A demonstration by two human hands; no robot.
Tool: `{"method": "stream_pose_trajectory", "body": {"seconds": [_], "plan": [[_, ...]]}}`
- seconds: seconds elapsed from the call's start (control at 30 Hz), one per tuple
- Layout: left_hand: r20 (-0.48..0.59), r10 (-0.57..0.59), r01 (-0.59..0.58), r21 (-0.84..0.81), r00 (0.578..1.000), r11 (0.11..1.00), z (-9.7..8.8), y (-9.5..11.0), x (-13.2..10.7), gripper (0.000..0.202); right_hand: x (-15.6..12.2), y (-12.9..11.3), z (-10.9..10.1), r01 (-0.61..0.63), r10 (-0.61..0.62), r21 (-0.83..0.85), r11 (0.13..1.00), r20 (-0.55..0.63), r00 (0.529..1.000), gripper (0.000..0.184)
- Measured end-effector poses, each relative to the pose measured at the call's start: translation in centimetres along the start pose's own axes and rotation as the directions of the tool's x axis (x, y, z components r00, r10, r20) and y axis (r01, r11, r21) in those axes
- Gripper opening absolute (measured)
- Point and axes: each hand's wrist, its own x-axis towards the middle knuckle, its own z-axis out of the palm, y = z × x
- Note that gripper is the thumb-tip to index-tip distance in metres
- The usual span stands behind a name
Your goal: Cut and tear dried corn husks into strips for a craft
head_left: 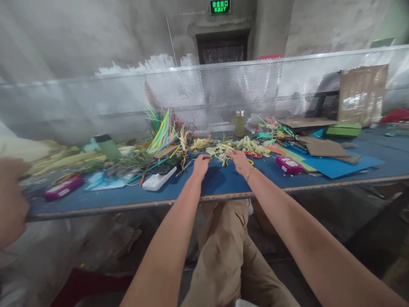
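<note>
Two hands are yours at mid-frame: your right hand [238, 162], partly curled, lies nearer, touching the pale-yellow scraps [220, 149] strewn sideways across the centre; your left hand [201, 166] is bunched, lower left of them. Any grip, I cannot tell.

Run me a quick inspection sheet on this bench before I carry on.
Surface: blue tabletop, crowded along its far side.
Work in hand: pale yellow scraps, lying loose.
Clutter: coloured strips, two purple boxes, white device, cardboard, blue sheet.
Hands: left hand near the scraps, right hand at them; grip unclear.
Cables: thin cable-like line on the wall; tabletop too cluttered to tell.
Surroundings: perforated screen behind; lit exit sign above.
</note>
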Motion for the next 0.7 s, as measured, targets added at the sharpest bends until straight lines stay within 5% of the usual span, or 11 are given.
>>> {"method": "stream_pose_trajectory", "body": {"seconds": [0.13, 0.3, 0.57, 0.7], "plan": [[0.178, -0.015, 0.039, -0.130, 0.984, 0.991, -0.1, 0.9, -0.8, 0.035, -0.6, -0.3, 0.3, 0.028, -0.026, -0.014, 1.000, 0.103, 0.994, 0.039], [0.307, 0.104, -0.084, -0.078, 0.946, 0.993, 0.1, 1.0, -1.3, 0.033, -1.0, -0.5, 0.5, 0.057, -0.051, -0.021, 0.998, 0.210, 0.976, 0.036], [0.194, 0.121, -0.089, -0.168, 0.974, 0.982, 0.1, 0.4, -0.6, 0.026, -1.1, -0.6, 0.7, 0.039, -0.029, -0.075, 0.996, 0.134, 0.991, 0.039], [0.175, 0.106, -0.071, -0.197, 0.979, 0.978, 0.1, 0.5, -0.9, 0.025, -1.4, -0.7, 0.7, 0.043, -0.012, -0.148, 0.988, 0.203, 0.979, 0.033]]}}
